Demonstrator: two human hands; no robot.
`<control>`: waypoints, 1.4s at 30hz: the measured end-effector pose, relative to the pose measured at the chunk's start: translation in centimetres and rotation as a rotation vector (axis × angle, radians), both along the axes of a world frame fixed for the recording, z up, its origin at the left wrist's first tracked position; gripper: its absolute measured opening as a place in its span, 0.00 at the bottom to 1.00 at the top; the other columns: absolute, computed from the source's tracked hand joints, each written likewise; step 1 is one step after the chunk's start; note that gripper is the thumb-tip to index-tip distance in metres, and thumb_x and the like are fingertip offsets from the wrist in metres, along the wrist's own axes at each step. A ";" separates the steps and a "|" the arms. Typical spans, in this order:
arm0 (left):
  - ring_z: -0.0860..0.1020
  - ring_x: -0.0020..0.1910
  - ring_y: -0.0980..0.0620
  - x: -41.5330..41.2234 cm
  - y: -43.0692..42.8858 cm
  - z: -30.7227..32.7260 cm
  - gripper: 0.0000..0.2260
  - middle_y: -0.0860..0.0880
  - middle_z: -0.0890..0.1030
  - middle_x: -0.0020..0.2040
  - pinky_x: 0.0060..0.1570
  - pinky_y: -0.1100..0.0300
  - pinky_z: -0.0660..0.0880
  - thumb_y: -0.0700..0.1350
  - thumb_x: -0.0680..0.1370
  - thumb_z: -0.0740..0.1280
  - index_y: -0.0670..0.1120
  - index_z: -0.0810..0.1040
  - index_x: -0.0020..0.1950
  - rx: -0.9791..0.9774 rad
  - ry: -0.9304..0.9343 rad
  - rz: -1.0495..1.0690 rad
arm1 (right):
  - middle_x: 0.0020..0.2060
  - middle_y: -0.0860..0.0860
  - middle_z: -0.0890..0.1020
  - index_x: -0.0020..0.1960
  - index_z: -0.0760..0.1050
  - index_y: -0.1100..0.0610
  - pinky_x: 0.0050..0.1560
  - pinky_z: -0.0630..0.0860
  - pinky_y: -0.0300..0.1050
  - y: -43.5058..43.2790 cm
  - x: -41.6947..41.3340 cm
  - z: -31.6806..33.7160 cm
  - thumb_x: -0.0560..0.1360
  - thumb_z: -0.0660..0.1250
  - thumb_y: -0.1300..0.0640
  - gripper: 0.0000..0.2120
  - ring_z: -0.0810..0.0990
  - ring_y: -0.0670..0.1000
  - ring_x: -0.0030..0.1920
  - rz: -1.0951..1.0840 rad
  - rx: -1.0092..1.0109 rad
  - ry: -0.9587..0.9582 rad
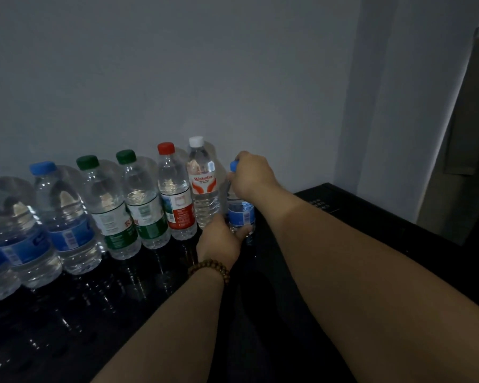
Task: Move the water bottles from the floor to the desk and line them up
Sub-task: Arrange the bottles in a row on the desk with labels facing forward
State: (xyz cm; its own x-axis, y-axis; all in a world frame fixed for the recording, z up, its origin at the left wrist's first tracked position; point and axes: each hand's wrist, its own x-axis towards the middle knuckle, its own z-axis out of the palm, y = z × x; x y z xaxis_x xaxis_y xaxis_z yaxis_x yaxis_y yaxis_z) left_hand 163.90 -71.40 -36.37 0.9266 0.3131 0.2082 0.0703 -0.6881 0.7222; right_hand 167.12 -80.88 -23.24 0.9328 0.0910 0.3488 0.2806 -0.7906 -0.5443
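Both hands on the small blue-label bottle (241,214) at the right end of the row on the dark desk (343,205): right hand (253,175) curled over the neck and blue cap, left hand (220,239) wrapped round the base, fingers pinching the lower body. Bottle upright, seemingly resting on the desk, just beside the white-cap Wahaha bottle (203,186) to the left of the hands. Risk: any nudge leftward from the left hand's knuckles likely knocks the Wahaha bottle into the red-cap bottle (176,194) and domino-tips the row; the glossy top may let bases slide. Further left of the hands: two green-cap bottles (127,205), then larger blue-cap bottles (64,217), one cut off at frame edge. All bottles capped, holding clear water, mostly full by the look; exact fill levels hard to read in the dim light. Beaded bracelet (209,268) on left wrist. Floor not visible, so remaining bottles cannot be counted.
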 end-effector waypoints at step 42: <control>0.75 0.38 0.63 2.0 0.6 -1.3 0.04 0.59 0.76 0.38 0.34 0.68 0.69 0.43 0.78 0.71 0.51 0.82 0.50 0.079 -0.061 0.037 | 0.42 0.44 0.79 0.62 0.78 0.42 0.46 0.79 0.48 -3.3 -1.1 -13.0 0.81 0.61 0.57 0.15 0.78 0.45 0.39 0.033 -0.049 0.145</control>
